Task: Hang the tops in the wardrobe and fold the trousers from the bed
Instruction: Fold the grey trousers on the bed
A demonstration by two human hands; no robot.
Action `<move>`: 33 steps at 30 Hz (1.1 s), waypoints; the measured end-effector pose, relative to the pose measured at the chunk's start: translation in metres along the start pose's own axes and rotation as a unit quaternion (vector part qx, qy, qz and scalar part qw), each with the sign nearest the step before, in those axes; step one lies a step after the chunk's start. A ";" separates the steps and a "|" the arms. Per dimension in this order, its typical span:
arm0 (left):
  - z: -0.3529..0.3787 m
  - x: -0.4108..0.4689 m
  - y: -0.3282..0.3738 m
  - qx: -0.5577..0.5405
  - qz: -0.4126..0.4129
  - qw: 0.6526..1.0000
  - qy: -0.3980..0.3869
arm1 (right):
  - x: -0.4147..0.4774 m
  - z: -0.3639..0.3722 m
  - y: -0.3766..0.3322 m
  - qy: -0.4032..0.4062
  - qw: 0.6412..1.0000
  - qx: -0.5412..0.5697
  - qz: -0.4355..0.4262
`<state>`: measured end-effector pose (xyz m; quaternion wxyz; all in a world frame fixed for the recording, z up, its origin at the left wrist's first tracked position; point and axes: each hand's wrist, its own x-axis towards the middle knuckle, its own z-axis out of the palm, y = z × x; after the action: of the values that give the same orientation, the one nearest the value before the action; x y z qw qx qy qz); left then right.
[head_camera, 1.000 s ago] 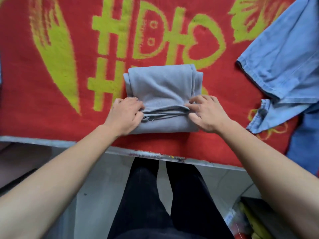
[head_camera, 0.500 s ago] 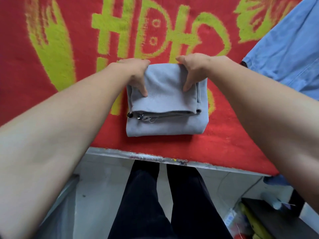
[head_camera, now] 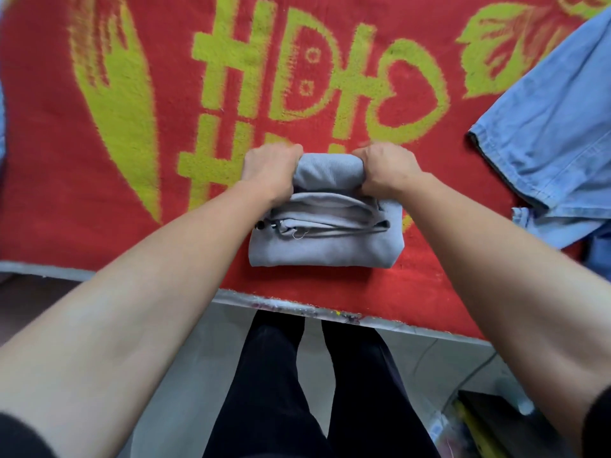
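Grey trousers [head_camera: 317, 249], folded into a thick rectangle, lie near the front edge of the bed on a red blanket [head_camera: 99, 206] with yellow-green patterns. The far part of the bundle is curled over towards me into a roll. My left hand [head_camera: 269, 168] grips the left end of that roll and my right hand [head_camera: 385, 168] grips the right end, fingers wrapped round the cloth. A dark drawstring end shows at the bundle's left side.
Light blue denim trousers [head_camera: 555, 133] lie spread at the right of the bed, one leg hanging past the edge. The bed's pale front rail [head_camera: 297, 307] runs below the blanket. My black-trousered legs stand on a pale floor, with clutter at the lower right.
My hands went from the near edge of the grey trousers to the far edge, then pulled that far edge back towards me into a roll.
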<state>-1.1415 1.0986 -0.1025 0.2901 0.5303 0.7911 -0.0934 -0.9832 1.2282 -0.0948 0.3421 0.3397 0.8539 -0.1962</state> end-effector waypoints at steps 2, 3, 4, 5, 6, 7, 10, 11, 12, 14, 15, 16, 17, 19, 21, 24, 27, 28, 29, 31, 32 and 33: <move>-0.002 -0.022 0.004 -0.001 -0.005 1.000 0.030 | -0.022 -0.001 -0.006 0.040 0.999 -0.001 0.004; -0.007 -0.036 0.005 0.000 -0.010 0.999 0.044 | -0.034 -0.004 -0.009 0.060 0.998 -0.012 -0.002; -0.013 -0.049 0.006 0.001 -0.015 0.998 0.055 | -0.047 -0.008 -0.012 0.076 0.997 -0.023 -0.011; -0.021 -0.064 0.007 0.006 -0.020 0.998 0.066 | -0.060 -0.015 -0.016 0.089 0.995 -0.034 -0.020; -0.030 -0.078 0.007 0.011 -0.027 0.996 0.079 | -0.072 -0.023 -0.020 0.105 0.993 -0.043 -0.029; -0.041 -0.093 0.007 0.016 -0.038 0.995 0.095 | -0.084 -0.034 -0.024 0.124 0.990 -0.052 -0.037; -0.086 -0.133 0.006 0.028 -0.084 0.982 0.168 | -0.117 -0.078 -0.042 0.205 0.974 -0.064 -0.067; -0.103 -0.147 0.005 0.027 -0.101 0.974 0.200 | -0.129 -0.096 -0.050 0.233 0.967 -0.065 -0.082; -0.120 -0.162 0.005 0.028 -0.119 0.965 0.230 | -0.141 -0.115 -0.058 0.258 0.959 -0.066 -0.098; -0.155 -0.196 0.003 0.039 -0.160 0.942 0.292 | -0.168 -0.154 -0.076 0.311 0.939 -0.061 -0.132; -0.172 -0.216 0.002 0.043 -0.179 0.929 0.322 | -0.183 -0.171 -0.087 0.337 0.927 -0.055 -0.152; -0.188 -0.237 0.001 0.044 -0.195 0.915 0.350 | -0.197 -0.188 -0.097 0.359 0.916 -0.051 -0.174; -0.202 -0.259 0.000 0.047 -0.209 0.902 0.374 | -0.212 -0.202 -0.109 0.378 0.903 -0.052 -0.197; -0.224 -0.306 -0.005 0.052 -0.238 0.881 0.407 | -0.241 -0.225 -0.136 0.407 0.878 -0.072 -0.240; -0.239 -0.355 -0.011 0.060 -0.273 0.862 0.423 | -0.270 -0.239 -0.165 0.427 0.855 -0.084 -0.282; -0.249 -0.432 -0.015 0.073 -0.324 0.842 0.426 | -0.317 -0.247 -0.211 0.442 0.823 -0.103 -0.341; -0.252 -0.516 -0.017 0.103 -0.383 0.818 0.417 | -0.369 -0.247 -0.264 0.449 0.787 -0.113 -0.408; -0.251 -0.545 -0.019 0.109 -0.403 0.806 0.420 | -0.389 -0.246 -0.282 0.451 0.773 -0.113 -0.431; -0.250 -0.574 -0.020 0.114 -0.420 0.794 0.425 | -0.409 -0.243 -0.301 0.454 0.759 -0.112 -0.453; -0.246 -0.635 -0.022 0.125 -0.454 0.769 0.431 | -0.452 -0.235 -0.339 0.463 0.729 -0.111 -0.493; -0.242 -0.666 -0.023 0.134 -0.470 0.756 0.435 | -0.475 -0.229 -0.358 0.466 0.715 -0.109 -0.509; -0.237 -0.697 -0.023 0.143 -0.486 0.743 0.438 | -0.498 -0.222 -0.377 0.469 0.702 -0.107 -0.525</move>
<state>-1.0598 0.6496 0.4756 -0.2526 0.0919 0.9589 -0.0913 -1.0859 0.8709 0.4538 -0.2271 -0.1547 0.9592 -0.0663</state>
